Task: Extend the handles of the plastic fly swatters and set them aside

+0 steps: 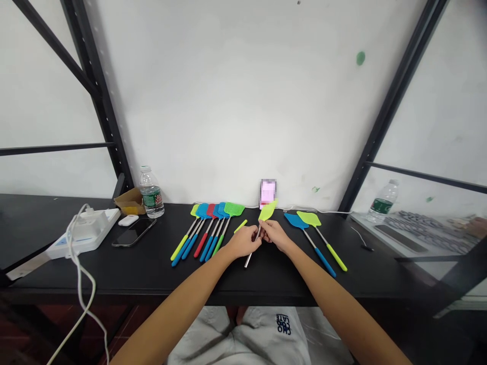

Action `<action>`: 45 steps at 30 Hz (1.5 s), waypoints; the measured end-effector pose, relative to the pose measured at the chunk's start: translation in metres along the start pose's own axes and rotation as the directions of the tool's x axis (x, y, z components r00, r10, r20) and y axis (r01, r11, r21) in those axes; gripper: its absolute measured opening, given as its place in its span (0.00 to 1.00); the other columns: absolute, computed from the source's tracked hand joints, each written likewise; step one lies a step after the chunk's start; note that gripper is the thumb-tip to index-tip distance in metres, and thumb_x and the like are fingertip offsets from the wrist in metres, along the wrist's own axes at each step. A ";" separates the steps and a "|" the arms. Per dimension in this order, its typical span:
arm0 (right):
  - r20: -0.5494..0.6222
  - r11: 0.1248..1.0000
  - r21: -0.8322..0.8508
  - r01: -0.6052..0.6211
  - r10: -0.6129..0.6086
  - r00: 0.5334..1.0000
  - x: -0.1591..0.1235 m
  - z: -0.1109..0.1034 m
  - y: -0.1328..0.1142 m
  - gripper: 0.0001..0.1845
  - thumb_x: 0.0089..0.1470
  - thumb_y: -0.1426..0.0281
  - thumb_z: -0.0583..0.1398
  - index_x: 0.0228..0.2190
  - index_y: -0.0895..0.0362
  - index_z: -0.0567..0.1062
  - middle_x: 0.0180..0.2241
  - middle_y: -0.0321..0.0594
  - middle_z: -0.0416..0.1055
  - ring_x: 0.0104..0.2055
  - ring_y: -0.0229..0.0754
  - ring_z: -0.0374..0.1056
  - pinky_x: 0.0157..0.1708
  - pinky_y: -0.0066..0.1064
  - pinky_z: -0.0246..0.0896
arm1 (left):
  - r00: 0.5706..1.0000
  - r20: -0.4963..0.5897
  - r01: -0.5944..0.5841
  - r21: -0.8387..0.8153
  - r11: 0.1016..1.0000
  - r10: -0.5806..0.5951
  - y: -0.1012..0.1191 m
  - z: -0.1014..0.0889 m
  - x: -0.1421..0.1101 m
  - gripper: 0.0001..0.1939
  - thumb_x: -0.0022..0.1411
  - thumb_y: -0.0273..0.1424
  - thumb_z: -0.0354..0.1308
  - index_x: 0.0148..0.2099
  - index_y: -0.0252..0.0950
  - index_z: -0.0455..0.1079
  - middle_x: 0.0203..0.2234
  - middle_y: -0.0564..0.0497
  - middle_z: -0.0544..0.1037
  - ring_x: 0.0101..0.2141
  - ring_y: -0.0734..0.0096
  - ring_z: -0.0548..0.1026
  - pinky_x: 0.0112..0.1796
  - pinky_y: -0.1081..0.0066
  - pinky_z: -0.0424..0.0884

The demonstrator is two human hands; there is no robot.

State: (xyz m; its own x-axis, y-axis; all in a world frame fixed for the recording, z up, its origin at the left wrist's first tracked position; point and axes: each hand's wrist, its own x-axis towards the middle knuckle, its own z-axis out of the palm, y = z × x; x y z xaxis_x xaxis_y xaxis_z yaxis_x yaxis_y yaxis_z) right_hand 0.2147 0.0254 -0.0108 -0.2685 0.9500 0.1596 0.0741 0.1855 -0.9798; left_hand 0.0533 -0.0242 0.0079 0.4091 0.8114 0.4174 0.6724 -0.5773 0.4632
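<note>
Both hands are closed on a fly swatter with a yellow-green head [268, 211] and a bare metal rod [248, 259]. My left hand [244, 241] grips the rod, whose lower end sticks out below the fingers. Just under the head, my right hand [275, 235] pinches the upper rod. A loose yellow-green handle sleeve [240, 226] lies on the table behind my left hand. Left of it is a row of several fly swatters [207, 235] with green, blue and red handles. To my right lie a blue fly swatter [315, 248] and a yellow-green one [327, 244].
A phone [268, 191] with a lit, blurred screen leans against the wall. On the left are a water bottle [151, 192], a cardboard box [130, 202], a dark phone [134, 232], a white case [128, 220] and a power strip [85, 233]. A short black cable [366, 247] lies right.
</note>
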 end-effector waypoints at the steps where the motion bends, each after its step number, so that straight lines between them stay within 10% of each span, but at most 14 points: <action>1: -0.047 1.000 0.010 -0.013 0.013 0.999 0.000 -0.001 0.000 0.25 0.52 0.49 0.58 0.20 0.57 0.67 0.16 0.36 0.65 0.14 0.31 0.54 0.13 0.24 0.43 | 1.000 -0.004 -0.007 0.003 1.000 0.007 0.000 0.000 0.000 0.04 0.56 0.29 0.52 0.29 0.37 0.63 0.23 0.54 0.70 0.25 0.74 0.66 0.27 0.73 0.58; 5: -0.157 0.994 0.105 -0.015 0.032 0.987 0.001 -0.002 -0.002 0.21 0.51 0.53 0.60 0.21 0.56 0.66 0.15 0.33 0.61 0.14 0.31 0.52 0.13 0.24 0.41 | 1.000 -0.005 -0.007 -0.002 1.000 0.007 0.001 0.000 -0.001 0.04 0.55 0.30 0.52 0.28 0.37 0.62 0.22 0.55 0.69 0.24 0.74 0.64 0.27 0.73 0.57; 17: -0.004 0.998 -0.031 -0.053 0.053 0.999 -0.001 0.003 0.002 0.16 0.52 0.60 0.59 0.21 0.57 0.68 0.13 0.32 0.60 0.13 0.30 0.51 0.13 0.23 0.41 | 0.998 -0.018 0.053 -0.123 0.991 -0.055 -0.005 0.005 0.007 0.12 0.60 0.31 0.49 0.24 0.35 0.63 0.18 0.55 0.66 0.23 0.76 0.63 0.26 0.74 0.54; 35: 0.059 0.976 0.217 -0.011 -0.001 0.998 0.001 -0.003 -0.004 0.22 0.47 0.52 0.64 0.24 0.58 0.66 0.16 0.30 0.60 0.15 0.29 0.50 0.15 0.23 0.38 | 0.983 -0.147 0.067 -0.258 0.964 -0.108 -0.002 0.008 0.011 0.15 0.59 0.32 0.49 0.20 0.35 0.58 0.15 0.58 0.61 0.21 0.78 0.59 0.25 0.75 0.52; 45: 0.065 0.944 0.329 0.006 -0.028 0.998 0.001 -0.008 -0.009 0.21 0.46 0.55 0.66 0.27 0.57 0.67 0.16 0.30 0.61 0.15 0.28 0.48 0.15 0.23 0.38 | 0.985 -0.002 0.148 -0.511 0.847 -0.174 -0.003 0.010 0.012 0.13 0.58 0.34 0.50 0.24 0.36 0.63 0.10 0.59 0.63 0.15 0.80 0.60 0.20 0.77 0.55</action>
State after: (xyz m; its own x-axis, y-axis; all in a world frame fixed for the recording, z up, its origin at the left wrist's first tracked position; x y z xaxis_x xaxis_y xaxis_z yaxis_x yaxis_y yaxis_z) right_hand 0.2218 0.0271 -0.0008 -0.3320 0.9261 0.1793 -0.2478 0.0977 -0.9639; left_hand 0.0625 -0.0122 0.0038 0.2849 0.8991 0.3322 0.3150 -0.4152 0.8535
